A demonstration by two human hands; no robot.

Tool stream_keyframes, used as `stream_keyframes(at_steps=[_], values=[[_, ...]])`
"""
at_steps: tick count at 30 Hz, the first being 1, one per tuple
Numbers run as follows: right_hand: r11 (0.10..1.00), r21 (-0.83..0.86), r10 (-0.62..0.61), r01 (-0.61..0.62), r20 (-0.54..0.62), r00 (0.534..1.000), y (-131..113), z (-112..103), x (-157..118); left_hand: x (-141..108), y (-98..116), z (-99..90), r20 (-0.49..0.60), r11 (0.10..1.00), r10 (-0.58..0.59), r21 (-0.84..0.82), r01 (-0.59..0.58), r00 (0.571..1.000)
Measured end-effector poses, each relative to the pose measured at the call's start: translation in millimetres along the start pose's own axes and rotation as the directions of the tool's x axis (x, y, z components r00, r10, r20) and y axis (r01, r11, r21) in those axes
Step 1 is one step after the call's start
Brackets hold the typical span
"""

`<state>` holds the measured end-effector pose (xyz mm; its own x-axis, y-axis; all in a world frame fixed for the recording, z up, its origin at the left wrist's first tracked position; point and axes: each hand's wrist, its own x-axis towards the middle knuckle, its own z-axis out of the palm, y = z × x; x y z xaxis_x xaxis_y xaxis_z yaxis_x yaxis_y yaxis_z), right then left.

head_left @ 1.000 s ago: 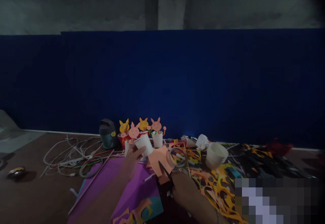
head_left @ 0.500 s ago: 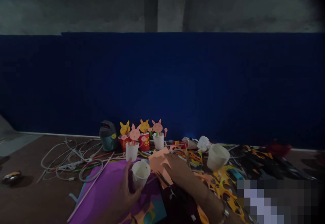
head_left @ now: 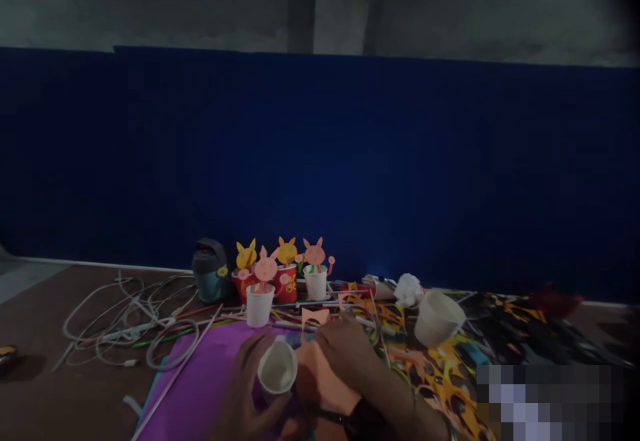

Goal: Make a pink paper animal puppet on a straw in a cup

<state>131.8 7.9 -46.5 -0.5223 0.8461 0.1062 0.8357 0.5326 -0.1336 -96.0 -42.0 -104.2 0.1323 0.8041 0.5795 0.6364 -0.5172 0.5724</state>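
Note:
A white paper cup (head_left: 277, 367) stands tilted toward me over the purple sheet. My left hand (head_left: 253, 381) curls round it, fingers on the far left side and thumb at the lower right. To its right, my right hand (head_left: 347, 351) has bent fingers at the top edge of a piece of orange paper (head_left: 327, 381); the fingertips are partly blurred. Dark-handled scissors (head_left: 325, 414) lie across the lower part of that paper, partly hidden. Just beyond both hands is a cut orange scrap (head_left: 315, 317).
Cups with paper animal figures, one a white cup (head_left: 260, 305), stand behind the hands beside a teal-and-dark container (head_left: 210, 271). White cable (head_left: 130, 314) sprawls left on purple paper (head_left: 205, 374)'s far side. Rightward are a larger white cup (head_left: 439, 319), crumpled paper (head_left: 409, 291) and yellow cut-outs (head_left: 450, 377).
The orange paper has come nearer to me along with my right hand, uncovering a cut scrap behind it. My left hand has closed in around the cup. The view has shifted slightly.

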Motion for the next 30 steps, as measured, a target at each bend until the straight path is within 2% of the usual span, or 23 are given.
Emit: stream_keyframes(at_steps=[2,5,8,10,15,19,22,26,30], values=[[0.99,0.004,0.141,-0.142,-0.093,0.986,14,-6,14,-1,2,0.4,-0.005,1.0,0.009,-0.007,-0.009,1.0],[0.942,0.065,0.335,-0.329,-0.179,0.925,32,-7,37,-3,4,0.9,-0.019,1.0,0.024,-0.017,-0.024,1.0],[0.864,0.18,0.501,-0.471,-0.201,0.842,40,1,58,-4,1,1.6,0.029,1.0,0.018,0.002,-0.019,0.999],[0.818,0.249,0.565,-0.518,-0.182,0.805,40,8,71,-5,-3,2.4,0.029,1.0,0.016,0.007,-0.016,0.999],[0.788,0.328,0.587,-0.521,-0.146,0.796,45,20,89,-5,-9,3.8,0.041,0.999,0.036,-0.009,-0.036,0.999],[0.785,0.369,0.588,-0.497,-0.192,0.786,54,18,91,-6,-10,6.4,-0.001,0.999,-0.02,-0.046,0.02,1.0],[0.794,0.383,0.576,-0.473,-0.222,0.787,59,15,95,-7,-12,8.8,0.001,0.999,-0.011,-0.04,0.011,1.0],[0.804,0.356,0.569,-0.476,-0.227,0.791,59,16,100,-7,-15,8.6,0.021,1.0,-0.003,-0.026,0.004,1.0],[0.796,0.276,0.597,-0.538,-0.22,0.771,59,18,91,-6,-13,6.8,-0.003,0.999,0.013,-0.038,-0.013,1.0]])
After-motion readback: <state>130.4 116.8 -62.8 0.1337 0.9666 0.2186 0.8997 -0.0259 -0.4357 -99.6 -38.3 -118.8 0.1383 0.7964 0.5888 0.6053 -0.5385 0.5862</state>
